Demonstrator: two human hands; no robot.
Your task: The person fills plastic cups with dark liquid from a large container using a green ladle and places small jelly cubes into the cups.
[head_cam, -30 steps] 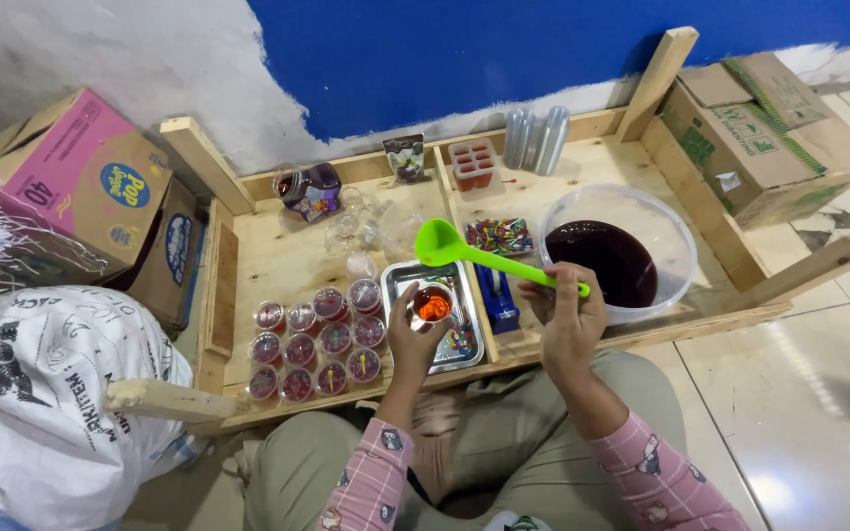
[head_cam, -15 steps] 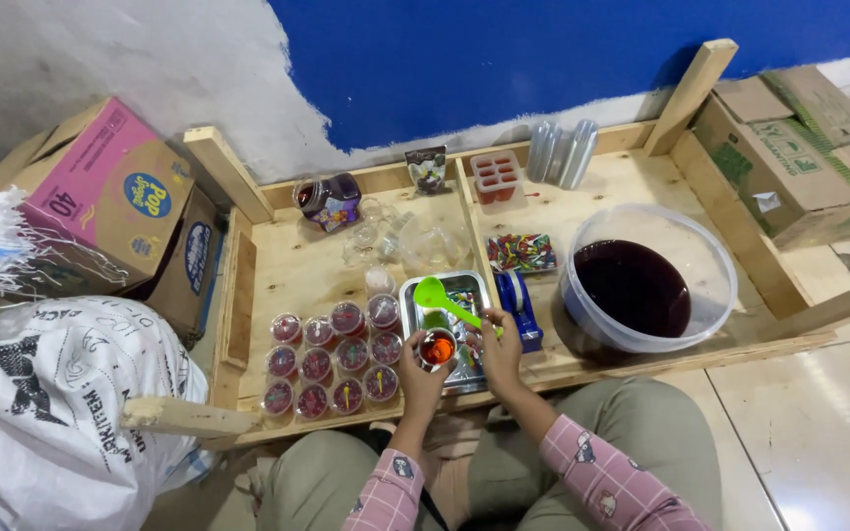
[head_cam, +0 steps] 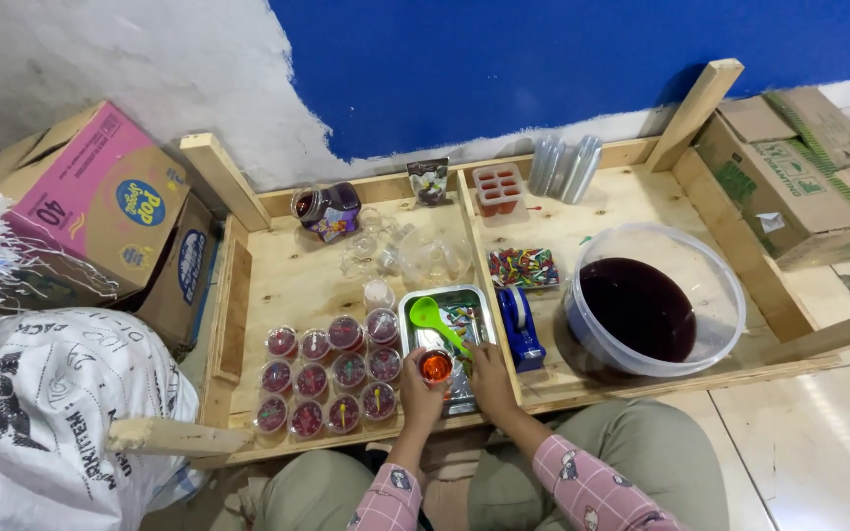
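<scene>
A cluster of filled small cups (head_cam: 329, 382) stands at the left of the wooden surface (head_cam: 287, 285). Just right of them the left hand (head_cam: 422, 394) has its fingers wrapped round a cup of red liquid (head_cam: 436, 366) over the metal tray (head_cam: 453, 324). The right hand (head_cam: 491, 379) grips a green ladle (head_cam: 437, 321), and a big tub of dark liquid (head_cam: 653, 300) sits farther right.

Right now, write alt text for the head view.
A seated person's left hand holds a small cup of red liquid over a metal tray while the right hand holds a green ladle. Filled cups sit to one side, a tub of dark liquid to the other.
</scene>
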